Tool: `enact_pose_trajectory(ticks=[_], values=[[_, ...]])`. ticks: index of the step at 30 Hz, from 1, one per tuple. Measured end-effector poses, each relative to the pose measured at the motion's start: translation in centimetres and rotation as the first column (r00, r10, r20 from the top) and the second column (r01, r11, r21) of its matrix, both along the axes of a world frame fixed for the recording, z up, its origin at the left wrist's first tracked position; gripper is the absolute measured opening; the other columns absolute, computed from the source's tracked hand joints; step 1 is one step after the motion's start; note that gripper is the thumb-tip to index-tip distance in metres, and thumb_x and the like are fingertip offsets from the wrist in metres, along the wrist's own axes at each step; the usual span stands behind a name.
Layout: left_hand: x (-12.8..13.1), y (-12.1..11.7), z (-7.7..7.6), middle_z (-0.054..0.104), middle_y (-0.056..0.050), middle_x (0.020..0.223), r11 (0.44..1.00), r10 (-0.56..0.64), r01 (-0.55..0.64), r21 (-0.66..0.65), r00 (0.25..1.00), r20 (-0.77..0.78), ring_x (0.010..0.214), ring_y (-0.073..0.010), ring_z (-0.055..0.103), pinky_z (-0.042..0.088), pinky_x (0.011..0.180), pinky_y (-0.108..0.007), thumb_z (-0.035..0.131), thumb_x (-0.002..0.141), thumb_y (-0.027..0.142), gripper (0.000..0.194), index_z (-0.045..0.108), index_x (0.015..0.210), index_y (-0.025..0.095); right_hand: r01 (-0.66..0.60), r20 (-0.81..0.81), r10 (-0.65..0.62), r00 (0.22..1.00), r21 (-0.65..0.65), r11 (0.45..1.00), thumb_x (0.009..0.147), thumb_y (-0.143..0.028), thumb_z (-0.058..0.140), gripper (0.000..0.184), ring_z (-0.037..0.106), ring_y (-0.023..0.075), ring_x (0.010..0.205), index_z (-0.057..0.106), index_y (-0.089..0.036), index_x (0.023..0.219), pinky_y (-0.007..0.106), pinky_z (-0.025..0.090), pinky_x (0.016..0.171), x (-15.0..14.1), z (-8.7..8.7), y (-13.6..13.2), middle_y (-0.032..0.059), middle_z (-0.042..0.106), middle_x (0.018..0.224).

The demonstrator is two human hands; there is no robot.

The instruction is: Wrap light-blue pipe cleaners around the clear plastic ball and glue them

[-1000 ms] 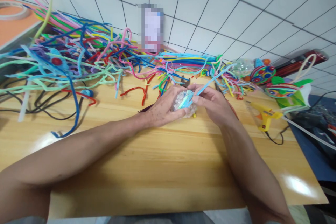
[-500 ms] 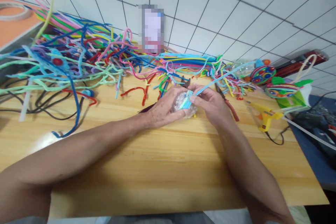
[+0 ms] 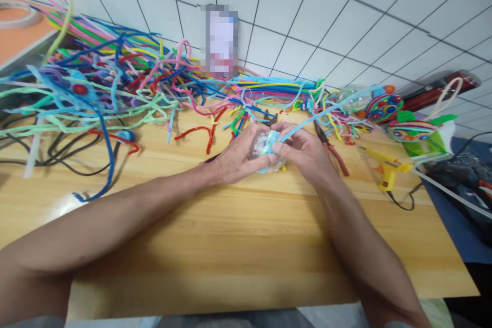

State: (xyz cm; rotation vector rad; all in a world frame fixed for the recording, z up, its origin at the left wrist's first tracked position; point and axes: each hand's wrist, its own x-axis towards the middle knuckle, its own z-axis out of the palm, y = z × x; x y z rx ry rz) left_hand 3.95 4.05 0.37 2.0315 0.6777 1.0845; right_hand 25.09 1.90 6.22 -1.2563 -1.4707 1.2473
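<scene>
My left hand (image 3: 242,156) is wrapped round the left side of a clear, bumpy plastic ball (image 3: 259,146) with light blue and pale green fuzzy strips across it. In my right hand (image 3: 303,148) a light blue pipe cleaner (image 3: 326,115) is pinched between thumb and fingers, against the ball's right side. Its long free end points up to the right. Part of the ball is hidden by my fingers. Just behind the hands lie pliers with dark jaws (image 3: 270,118), and right of them red-handled pliers (image 3: 338,159).
Tangled pipe cleaners (image 3: 126,72) heap along the wall on the left, with black cables (image 3: 65,156) below. A phone (image 3: 222,43), blurred, leans at the wall. To the right are a yellow glue gun (image 3: 388,166) and decorated colourful ornaments (image 3: 411,130).
The light blue strip now lies further over the ball, and some blue shows at its lower edge. My hands stay in nearly the same place; the view has shifted slightly.
</scene>
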Motion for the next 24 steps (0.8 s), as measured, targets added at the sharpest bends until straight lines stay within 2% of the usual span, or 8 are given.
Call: enact_pose_trajectory(ticks=[5,9,15,19,24], values=[[-0.08,-0.46,0.28,0.06,-0.013,0.134,1.0,-0.003,0.003,-0.027,1.0,-0.02,0.122,-0.03,0.062,0.056,0.107,-0.05,0.067,0.102,0.046,0.052,0.045,0.143,0.023,0.049,-0.008,-0.049,0.999,0.01,0.999,0.069,-0.057,0.097,0.044,0.071,0.0245,0.105,0.073,-0.025,0.088,0.041,0.06,0.093,0.12,0.11,0.23,0.0043,0.077,0.115],[-0.19,-0.59,0.07,0.06,-0.014,0.139,1.0,-0.021,0.021,-0.021,1.0,-0.011,0.124,-0.0305,0.062,0.055,0.11,-0.051,0.066,0.103,0.045,0.056,0.043,0.149,0.023,0.068,0.016,-0.069,0.998,0.022,0.997,0.071,-0.055,0.096,0.041,0.071,0.0259,0.109,0.073,-0.026,0.089,0.043,0.06,0.095,0.08,-0.13,0.28,0.0041,0.077,0.108],[-0.09,-0.29,-0.37,0.057,-0.016,0.149,0.997,-0.043,0.042,0.064,0.999,0.007,0.139,-0.0326,0.057,0.05,0.121,-0.053,0.065,0.105,0.042,0.059,0.042,0.156,0.024,0.081,-0.002,-0.081,0.997,0.041,0.996,0.073,-0.052,0.095,0.039,0.07,0.0259,0.114,0.071,-0.025,0.087,0.044,0.059,0.101,-0.05,-0.52,0.19,0.0058,0.076,0.129],[-0.09,0.01,-0.52,0.056,-0.015,0.152,0.993,-0.037,0.034,0.113,0.999,0.023,0.143,-0.0331,0.055,0.047,0.124,-0.056,0.067,0.104,0.043,0.06,0.042,0.156,0.026,0.071,0.029,-0.072,0.997,0.043,0.997,0.074,-0.054,0.095,0.041,0.07,0.0261,0.116,0.07,-0.025,0.088,0.044,0.059,0.102,0.13,-0.66,0.29,0.0051,0.075,0.13],[-0.29,0.14,-0.34,0.057,-0.016,0.15,0.996,-0.06,0.058,0.072,0.998,0.029,0.142,-0.0332,0.055,0.048,0.123,-0.057,0.063,0.106,0.05,0.055,0.045,0.153,0.027,0.059,0.045,-0.061,0.997,0.045,0.997,0.071,-0.057,0.096,0.045,0.069,0.027,0.115,0.07,-0.025,0.09,0.044,0.059,0.099,0.14,-0.66,0.33,0.005,0.075,0.127]])
